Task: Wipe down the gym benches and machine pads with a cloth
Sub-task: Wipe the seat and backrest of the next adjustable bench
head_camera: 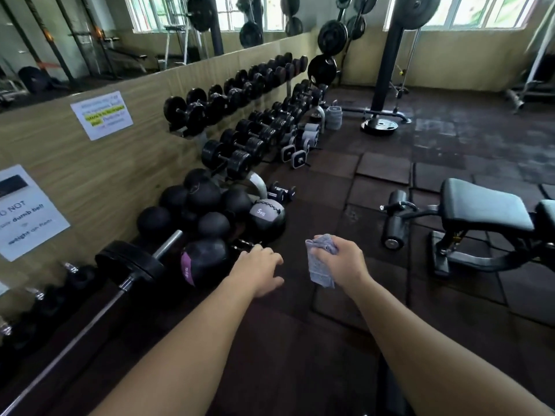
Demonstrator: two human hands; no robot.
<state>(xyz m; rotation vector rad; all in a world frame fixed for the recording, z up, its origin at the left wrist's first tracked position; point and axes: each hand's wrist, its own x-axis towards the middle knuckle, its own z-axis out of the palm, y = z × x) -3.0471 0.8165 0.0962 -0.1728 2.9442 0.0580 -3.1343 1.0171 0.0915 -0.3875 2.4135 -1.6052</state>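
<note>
My right hand grips a crumpled grey-blue cloth, which hangs below my fist over the dark floor mats. My left hand is stretched out beside it, fingers relaxed and holding nothing. A black padded bench stands to the right, its seat pad facing me and its leg rollers on the left end. Both hands are well short of the bench and touch none of the equipment.
A rack of black dumbbells runs along the left wall. Medicine balls are piled at its near end, with a loaded barbell lying beside them. A weight-plate stand rises at the back. Rubber floor tiles lie between.
</note>
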